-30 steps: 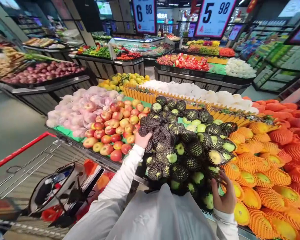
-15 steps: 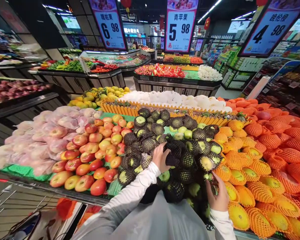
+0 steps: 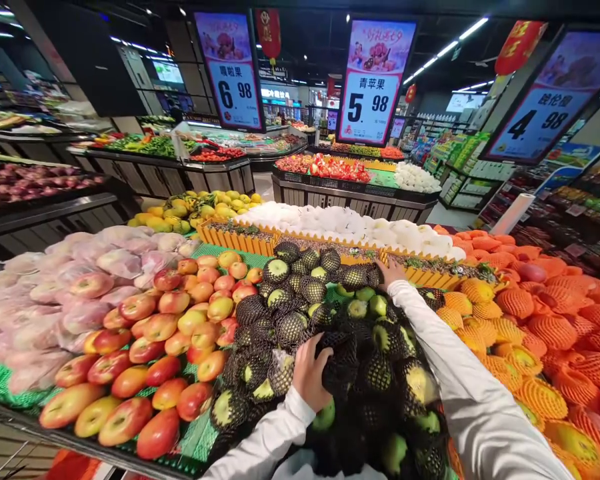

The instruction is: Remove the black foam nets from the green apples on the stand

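Note:
My left hand (image 3: pixel 310 375) curls round a dark bunch of black foam netting (image 3: pixel 341 360) in the middle of the green apples; whether an apple is inside cannot be made out. A bare green apple (image 3: pixel 324 415) shows just below that hand. My right hand (image 3: pixel 391 272) is stretched far forward to the back of the pile, its fingers apart. They touch or nearly touch a netted apple (image 3: pixel 367 275) by the planter edge. Around both hands lie green apples in black foam nets (image 3: pixel 293 328), with a few unwrapped ones (image 3: pixel 378 305) among them.
Red-yellow apples (image 3: pixel 145 350) and bagged pale fruit (image 3: pixel 35 303) lie to the left. Orange-netted fruit (image 3: pixel 515 333) fills the right. Yellow planter strips (image 3: pixel 330 252) and white-wrapped fruit (image 3: pixel 340 223) stand behind. Price screens (image 3: pixel 375 87) hang above.
My right hand has moved from the front right of the green apples to the back edge. My left hand stays at the black netting. The view has shifted closer and tilted up.

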